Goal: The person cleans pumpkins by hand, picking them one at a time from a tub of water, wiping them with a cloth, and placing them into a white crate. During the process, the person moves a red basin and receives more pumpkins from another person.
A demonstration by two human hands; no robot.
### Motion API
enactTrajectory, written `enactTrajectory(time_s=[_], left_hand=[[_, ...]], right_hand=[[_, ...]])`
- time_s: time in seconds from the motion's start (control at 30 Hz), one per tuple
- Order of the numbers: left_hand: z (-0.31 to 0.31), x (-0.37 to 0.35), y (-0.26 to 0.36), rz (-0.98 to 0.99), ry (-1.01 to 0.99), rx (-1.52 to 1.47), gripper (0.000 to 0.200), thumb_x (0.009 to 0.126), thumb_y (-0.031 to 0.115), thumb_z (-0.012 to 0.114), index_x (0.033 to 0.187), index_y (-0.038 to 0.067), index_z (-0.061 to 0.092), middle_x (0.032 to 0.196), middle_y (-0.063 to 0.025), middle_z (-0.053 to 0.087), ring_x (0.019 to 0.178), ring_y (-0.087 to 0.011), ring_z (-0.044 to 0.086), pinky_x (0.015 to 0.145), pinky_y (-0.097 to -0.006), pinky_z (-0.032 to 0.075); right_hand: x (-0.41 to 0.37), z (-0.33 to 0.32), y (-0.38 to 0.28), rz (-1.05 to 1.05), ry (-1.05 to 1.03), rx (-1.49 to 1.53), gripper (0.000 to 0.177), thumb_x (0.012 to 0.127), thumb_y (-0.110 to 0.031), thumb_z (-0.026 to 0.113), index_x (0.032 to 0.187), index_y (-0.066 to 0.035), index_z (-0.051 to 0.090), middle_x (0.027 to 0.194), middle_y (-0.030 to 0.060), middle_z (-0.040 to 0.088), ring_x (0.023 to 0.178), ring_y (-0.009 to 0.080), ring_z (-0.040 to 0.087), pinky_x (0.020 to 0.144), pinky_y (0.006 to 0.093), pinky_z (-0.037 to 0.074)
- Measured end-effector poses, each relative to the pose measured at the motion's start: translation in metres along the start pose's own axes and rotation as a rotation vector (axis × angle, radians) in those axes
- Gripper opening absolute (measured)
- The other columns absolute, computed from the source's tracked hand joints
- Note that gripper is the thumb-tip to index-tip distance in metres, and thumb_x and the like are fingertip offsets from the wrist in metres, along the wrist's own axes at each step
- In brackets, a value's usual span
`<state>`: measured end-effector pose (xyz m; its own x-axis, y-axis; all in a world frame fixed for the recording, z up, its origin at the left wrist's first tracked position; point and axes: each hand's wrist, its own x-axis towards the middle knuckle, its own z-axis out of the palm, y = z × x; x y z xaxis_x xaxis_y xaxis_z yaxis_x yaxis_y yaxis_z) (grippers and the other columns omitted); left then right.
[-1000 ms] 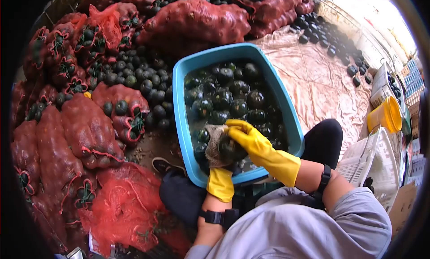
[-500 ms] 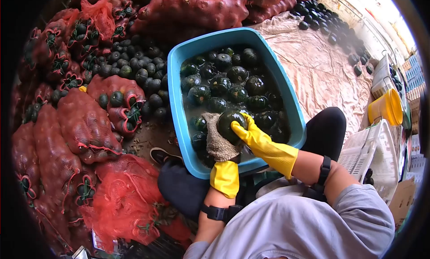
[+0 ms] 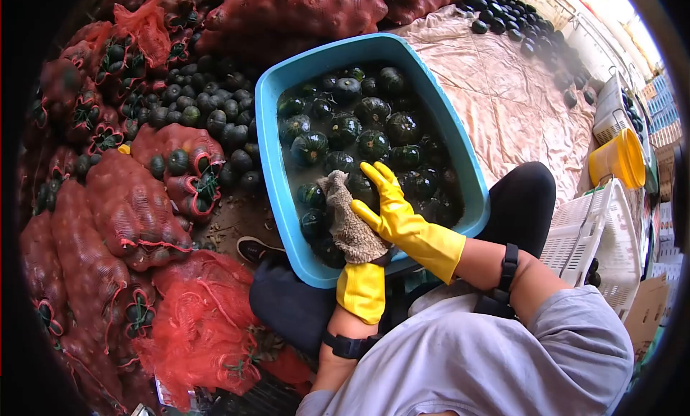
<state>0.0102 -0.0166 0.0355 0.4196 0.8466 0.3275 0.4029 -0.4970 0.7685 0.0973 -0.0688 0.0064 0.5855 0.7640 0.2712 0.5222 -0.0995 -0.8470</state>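
My right hand (image 3: 392, 207), in a yellow rubber glove, is held over the tub with fingers and thumb spread apart. Beneath it, a dark green squash (image 3: 361, 189) shows between thumb and forefinger, among the others in the water. A rough brown scrubbing mitt (image 3: 353, 225) covers my left hand (image 3: 359, 245) over its yellow glove; the fingers are hidden inside, but the mitt stretches out long, right beside the right thumb. Several wet round squashes (image 3: 345, 130) float in murky water inside the blue tub (image 3: 267, 139) between my knees.
Red mesh sacks (image 3: 133, 200) crowd the left and back, with loose squashes (image 3: 215, 103) piled among them. Crumpled red netting (image 3: 205, 322) lies at lower left. On the right are a tan sheet (image 3: 503, 92), a yellow bucket (image 3: 618, 159) and white crates (image 3: 586, 232).
The squash held between both hands has been let go, low in the tub. My right hand has opened and its fingers have spread; the mitt has turned slightly right. The view has shifted a little.
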Motion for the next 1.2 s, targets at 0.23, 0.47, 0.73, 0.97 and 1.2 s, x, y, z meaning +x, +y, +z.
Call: enactTrajectory(time_s=[0.23, 0.47, 0.73, 0.97, 1.2], left_hand=[[-0.013, 0.030, -0.038, -0.034, -0.357, -0.060, 0.035, 0.092, 0.033, 0.076, 0.107, 0.003, 0.065, 0.087, -0.0092, 0.071, 0.081, -0.0296, 0.071, 0.079, -0.0399, 0.059], [-0.054, 0.033, 0.002, -0.961, -0.041, -1.272, 0.039, 0.100, 0.038, 0.055, 0.117, 0.007, 0.071, 0.093, -0.0121, 0.076, 0.058, -0.0236, 0.064, 0.045, -0.0374, 0.047], [-0.004, 0.028, -0.078, -0.918, -0.283, -1.337, 0.024, 0.109, 0.031, 0.053, 0.118, 0.013, 0.065, 0.075, 0.0005, 0.057, 0.053, -0.0159, 0.055, 0.044, -0.0336, 0.043], [0.041, 0.014, -0.131, -0.627, -0.140, -1.452, 0.027, 0.114, 0.029, 0.052, 0.108, 0.007, 0.066, 0.067, -0.0024, 0.055, 0.043, -0.0145, 0.046, 0.038, -0.0299, 0.038], [0.003, 0.022, -0.044, -0.939, 0.063, -1.170, 0.013, 0.107, 0.020, 0.059, 0.105, 0.013, 0.069, 0.063, 0.0034, 0.046, 0.043, -0.0103, 0.044, 0.037, -0.0269, 0.034]], right_hand=[[0.012, -0.050, -0.001, 1.135, -0.465, 1.435, 0.072, 0.096, -0.072, 0.062, 0.147, -0.020, 0.064, 0.146, 0.0174, 0.066, 0.126, 0.0474, 0.066, 0.095, 0.0784, 0.052], [0.163, -0.209, 0.050, 0.384, 0.362, 1.434, 0.054, 0.104, -0.040, 0.068, 0.147, -0.009, 0.060, 0.144, 0.0152, 0.066, 0.128, 0.0285, 0.066, 0.111, 0.0498, 0.053], [0.121, -0.041, 0.090, 0.259, -0.685, -0.972, 0.034, 0.097, -0.024, 0.069, 0.129, -0.016, 0.073, 0.136, 0.0154, 0.067, 0.127, 0.0360, 0.068, 0.104, 0.0415, 0.055], [0.111, -0.011, 0.147, 0.290, -0.516, -0.842, 0.052, 0.079, -0.028, 0.087, 0.128, -0.016, 0.073, 0.133, 0.0190, 0.070, 0.123, 0.0419, 0.068, 0.103, 0.0461, 0.057], [0.093, -0.086, 0.089, 0.720, -0.702, 0.691, 0.050, 0.093, -0.030, 0.086, 0.133, -0.006, 0.070, 0.117, 0.0127, 0.074, 0.118, 0.0288, 0.072, 0.098, 0.0449, 0.058]])
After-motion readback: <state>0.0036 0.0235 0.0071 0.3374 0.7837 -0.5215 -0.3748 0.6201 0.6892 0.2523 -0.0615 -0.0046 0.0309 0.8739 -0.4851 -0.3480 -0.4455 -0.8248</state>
